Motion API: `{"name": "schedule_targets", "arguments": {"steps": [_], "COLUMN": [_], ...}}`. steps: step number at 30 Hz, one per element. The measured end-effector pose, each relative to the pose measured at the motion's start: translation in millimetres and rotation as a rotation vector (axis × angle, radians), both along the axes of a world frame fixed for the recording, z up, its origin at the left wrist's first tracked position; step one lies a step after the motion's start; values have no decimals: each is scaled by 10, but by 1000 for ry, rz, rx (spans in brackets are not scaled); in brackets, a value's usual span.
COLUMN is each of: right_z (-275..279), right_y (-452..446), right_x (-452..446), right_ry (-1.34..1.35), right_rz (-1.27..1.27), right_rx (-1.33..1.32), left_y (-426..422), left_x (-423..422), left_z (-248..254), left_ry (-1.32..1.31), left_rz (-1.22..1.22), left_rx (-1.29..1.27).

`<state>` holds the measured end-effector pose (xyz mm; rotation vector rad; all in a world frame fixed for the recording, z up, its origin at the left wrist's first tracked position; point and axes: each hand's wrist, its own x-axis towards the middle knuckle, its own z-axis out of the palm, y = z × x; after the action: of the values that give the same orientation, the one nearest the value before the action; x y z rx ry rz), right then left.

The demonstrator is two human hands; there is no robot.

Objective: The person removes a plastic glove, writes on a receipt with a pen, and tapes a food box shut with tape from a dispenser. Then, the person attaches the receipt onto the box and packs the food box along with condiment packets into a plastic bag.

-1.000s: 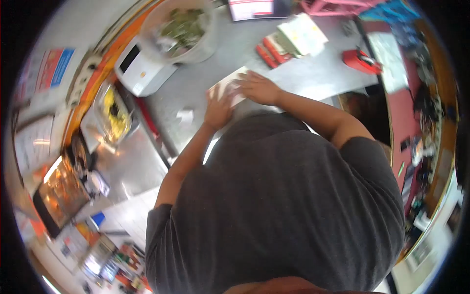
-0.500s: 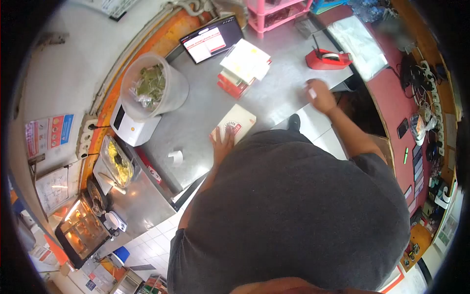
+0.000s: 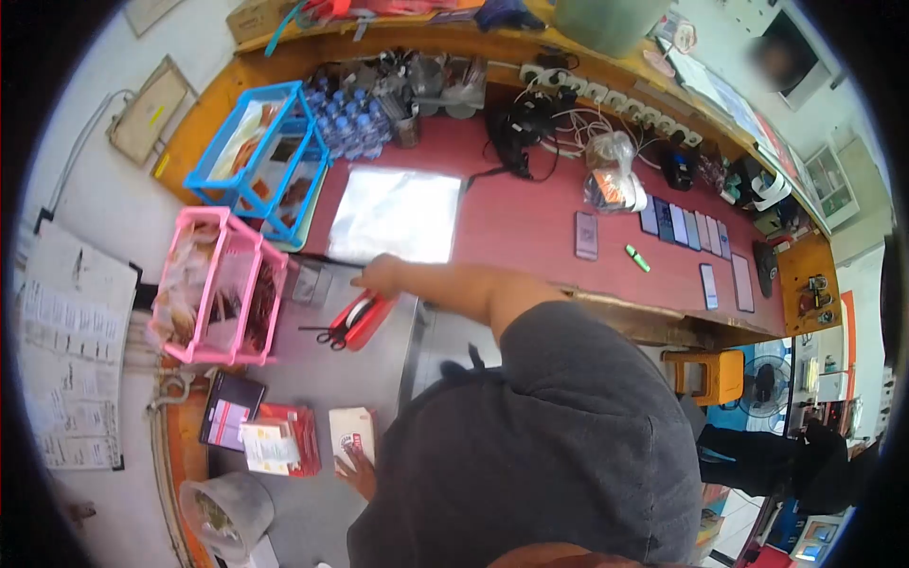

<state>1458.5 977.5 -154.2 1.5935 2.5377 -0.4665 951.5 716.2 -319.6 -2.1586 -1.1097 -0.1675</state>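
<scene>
A white carton (image 3: 352, 437) with red print sits on the metal counter, close to my body. My left hand (image 3: 356, 470) rests on its near end, fingers spread over the top. My right hand (image 3: 383, 275) is stretched out to the far end of a red tape dispenser (image 3: 365, 322), its fingers curled; whatever they may pinch is too small to make out. A white tape roll (image 3: 361, 309) sits in the dispenser. Black-handled scissors (image 3: 331, 336) lie against its near side.
A stack of red and white boxes (image 3: 289, 440) stands beside a tablet (image 3: 232, 409) and a plastic bucket (image 3: 227, 511). Pink (image 3: 220, 284) and blue (image 3: 256, 161) racks rise at the back left. White plastic sheets (image 3: 393, 216) and several phones (image 3: 677, 225) lie on the red counter.
The view has swung right, bringing the red counter into the middle. My right hand has moved over to the tape dispenser. My left hand stays on the carton.
</scene>
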Motion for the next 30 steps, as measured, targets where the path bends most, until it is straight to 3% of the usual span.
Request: {"name": "schedule_targets", "arguments": {"steps": [1, 4, 11, 12, 14, 15, 17, 22, 24, 26, 27, 29, 30], "right_z": [188, 267, 203, 91, -89, -139, -457, 455, 104, -264, -235, -117, -136], "right_y": [-67, -203, -620, -638, -676, -697, -663, -768, -702, -683, -671, -742, -756], "right_x": [-13, 1, -42, -51, -215, -257, -303, -437, -352, -232, -237, -225, -199], "right_ry": [-40, -1, 179, 220, 299, 292, 200, 202, 352, 693, 676, 801, 789], "right_rz": [-79, -102, -293, -342, -403, -407, -277, -258, -339, -487, -457, -712, -692], "right_rx": [-52, -39, 19, 46, 54, 47, 46, -326, -372, -619, -633, -738, -747], "left_y": [-107, -24, 177, 202, 273, 229, 303, 350, 323, 307, 309, 307, 308], "left_x": [262, 543, 777, 851, 1007, 1250, 1392, 1253, 1231, 1219, 1222, 1201, 1192], "left_z": [104, 305, 174, 242, 311, 813, 1064, 1016, 988, 992, 1002, 1019, 1024], "left_ry": [-175, -234, -195, -306, -598, -513, -588, -485, -542, -566, -582, -579, -588], "left_rz": [71, 78, 141, 155, 52, 237, 249, 254, 277, 273, 305, 276, 299], "left_rx": [-110, -239, -143, -272, -157, -431, -568, -635, -650, -642, -637, -649, -644]}}
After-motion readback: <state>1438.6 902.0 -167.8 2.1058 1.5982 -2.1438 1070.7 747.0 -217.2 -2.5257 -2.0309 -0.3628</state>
